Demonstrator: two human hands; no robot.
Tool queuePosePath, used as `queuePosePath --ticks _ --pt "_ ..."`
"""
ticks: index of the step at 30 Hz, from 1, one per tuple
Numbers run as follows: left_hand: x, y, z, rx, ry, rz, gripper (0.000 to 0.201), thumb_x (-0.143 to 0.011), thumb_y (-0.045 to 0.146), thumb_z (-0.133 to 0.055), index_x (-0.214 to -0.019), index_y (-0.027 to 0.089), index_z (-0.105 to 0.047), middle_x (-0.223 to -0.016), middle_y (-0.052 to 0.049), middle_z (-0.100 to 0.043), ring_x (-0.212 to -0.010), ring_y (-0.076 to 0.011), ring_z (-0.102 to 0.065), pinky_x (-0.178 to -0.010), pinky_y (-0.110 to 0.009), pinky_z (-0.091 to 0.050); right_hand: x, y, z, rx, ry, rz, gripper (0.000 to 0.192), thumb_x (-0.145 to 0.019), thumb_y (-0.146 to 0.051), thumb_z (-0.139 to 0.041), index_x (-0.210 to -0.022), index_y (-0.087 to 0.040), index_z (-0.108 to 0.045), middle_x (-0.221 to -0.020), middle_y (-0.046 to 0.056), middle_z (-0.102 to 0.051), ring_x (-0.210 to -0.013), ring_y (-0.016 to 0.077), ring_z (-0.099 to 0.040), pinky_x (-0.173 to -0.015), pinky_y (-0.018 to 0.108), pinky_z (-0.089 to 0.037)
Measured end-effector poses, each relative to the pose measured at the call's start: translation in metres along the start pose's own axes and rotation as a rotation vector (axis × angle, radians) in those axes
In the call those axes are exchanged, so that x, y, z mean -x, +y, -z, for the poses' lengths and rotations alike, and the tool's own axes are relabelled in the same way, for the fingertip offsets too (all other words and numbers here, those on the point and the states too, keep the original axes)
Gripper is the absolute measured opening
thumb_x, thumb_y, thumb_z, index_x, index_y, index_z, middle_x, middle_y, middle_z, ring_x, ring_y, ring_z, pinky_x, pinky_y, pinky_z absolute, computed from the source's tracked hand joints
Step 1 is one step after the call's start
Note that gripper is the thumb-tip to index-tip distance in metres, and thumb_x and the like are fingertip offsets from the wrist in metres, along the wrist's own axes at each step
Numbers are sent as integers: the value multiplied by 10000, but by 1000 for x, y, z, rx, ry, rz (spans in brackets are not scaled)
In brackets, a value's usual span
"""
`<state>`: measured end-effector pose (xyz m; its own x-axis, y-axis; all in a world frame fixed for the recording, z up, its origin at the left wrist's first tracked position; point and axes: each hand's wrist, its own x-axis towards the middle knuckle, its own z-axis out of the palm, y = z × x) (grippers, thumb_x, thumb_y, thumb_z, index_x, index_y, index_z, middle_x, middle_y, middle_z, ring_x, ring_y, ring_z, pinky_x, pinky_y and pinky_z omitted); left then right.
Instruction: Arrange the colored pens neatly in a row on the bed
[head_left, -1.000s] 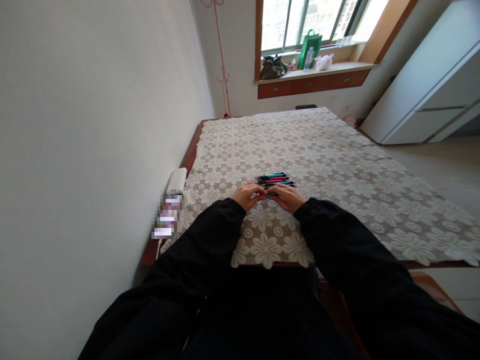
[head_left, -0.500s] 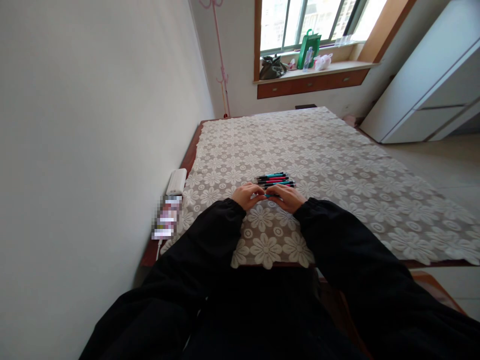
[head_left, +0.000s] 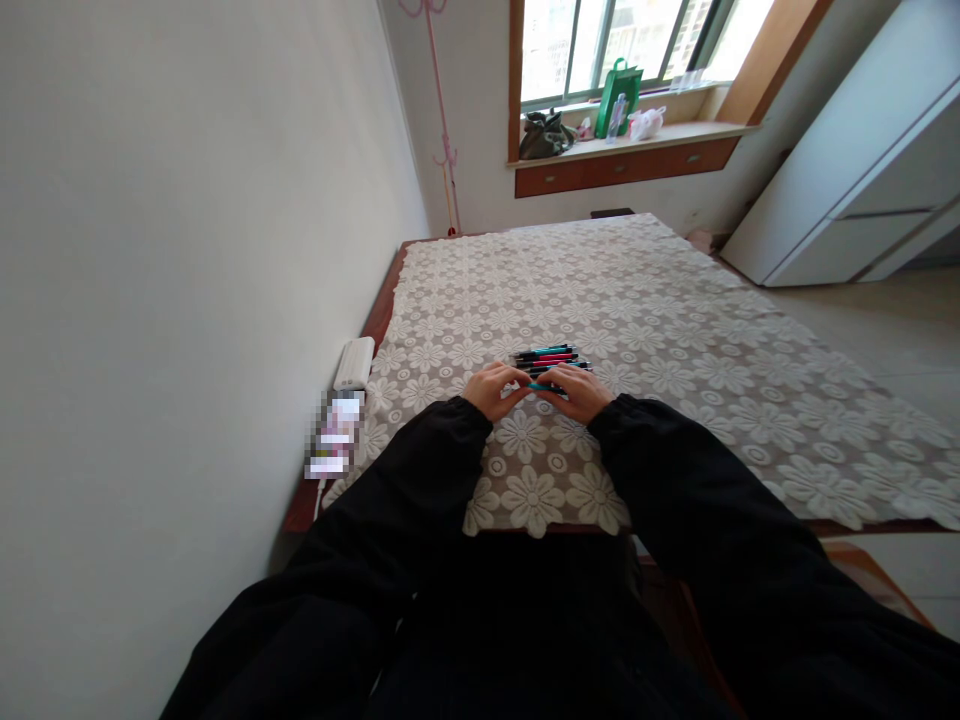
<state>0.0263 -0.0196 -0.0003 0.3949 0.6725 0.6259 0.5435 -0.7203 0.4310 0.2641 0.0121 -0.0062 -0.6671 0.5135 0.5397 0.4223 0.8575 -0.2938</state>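
Note:
Both hands meet low over the near part of the table. My left hand (head_left: 495,388) pinches one end of a teal and black pen (head_left: 534,386). At its other end, my right hand (head_left: 576,390) has its fingers closed on the same pen, hiding much of it. Just beyond my fingertips lies a row of several pens (head_left: 546,357), black with teal or red barrels, side by side and roughly parallel to the near edge. My right fingers partly cover the nearest of them.
A flower-patterned lace cloth (head_left: 532,490) covers the table. On the left edge by the wall sit a white power bank (head_left: 354,363) and a blurred phone (head_left: 334,435) with a white cable. Beyond stand a pink coat rack (head_left: 442,110), a windowsill with bags, and a white fridge (head_left: 847,150).
The fingers of both hands have shifted slightly, and more of the teal pen shows between them. The row of pens and everything around stay in place.

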Motion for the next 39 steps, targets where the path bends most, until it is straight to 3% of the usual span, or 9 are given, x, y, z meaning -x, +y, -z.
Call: queuePosePath --ticks 7,15,28,32,34,36,39 --pt "1 -1 0 -22 -8 38 159 -954 351 -689 -990 202 -729 -888 -26 -743 -876 -177 -666 -839 -303 -537 0 2 -3 1 -5 -8 225 -1010 -389 -566 -1051 -200 -681 -964 87 -733 -904 241 -677 -830 367 -522" --pt "0 -5 -2 -82 -121 92 148 -938 346 -703 -993 211 -729 -992 -33 -756 -1002 -209 -662 -950 -355 -518 1 6 -3 45 -50 -6 239 -1009 -394 -554 -1017 -205 -700 -938 86 -725 -904 251 -656 -835 381 -512" --pt "-1 -7 -2 -114 -123 76 141 -893 346 -753 -958 221 -746 -1085 -52 -741 -1105 -235 -635 -1034 -415 -468 1 7 -2 45 -123 -30 190 -964 -365 -588 -974 -215 -704 -927 94 -705 -918 260 -628 -842 391 -500" --pt "0 22 20 -162 -57 114 121 -935 338 -709 -967 227 -745 -1027 -45 -748 -1039 -225 -645 -978 -390 -485 2 8 -2 50 -141 -32 193 -959 -368 -602 -996 -218 -718 -962 96 -702 -953 263 -621 -881 398 -496" --pt "10 48 40 -151 62 135 162 -972 355 -657 -925 217 -728 -952 -39 -743 -964 -205 -648 -931 -360 -499 2 8 -3 67 -143 -35 192 -958 -363 -606 -1004 -213 -718 -980 97 -702 -965 267 -618 -890 399 -496" --pt "32 75 64 -170 214 210 211 -998 362 -604 -885 209 -696 -900 -43 -722 -911 -194 -641 -885 -339 -510 2 9 -3 74 -145 -36 189 -955 -354 -612 -1013 -207 -716 -993 100 -701 -972 271 -616 -893 401 -497" --pt "89 105 102 -392 392 466 244 -1000 398 -570 -890 203 -668 -863 -53 -680 -843 -200 -609 -832 -333 -509 2 9 -4 71 -135 -39 197 -949 -355 -620 -1040 -206 -711 -1020 105 -700 -984 272 -616 -898 405 -500"
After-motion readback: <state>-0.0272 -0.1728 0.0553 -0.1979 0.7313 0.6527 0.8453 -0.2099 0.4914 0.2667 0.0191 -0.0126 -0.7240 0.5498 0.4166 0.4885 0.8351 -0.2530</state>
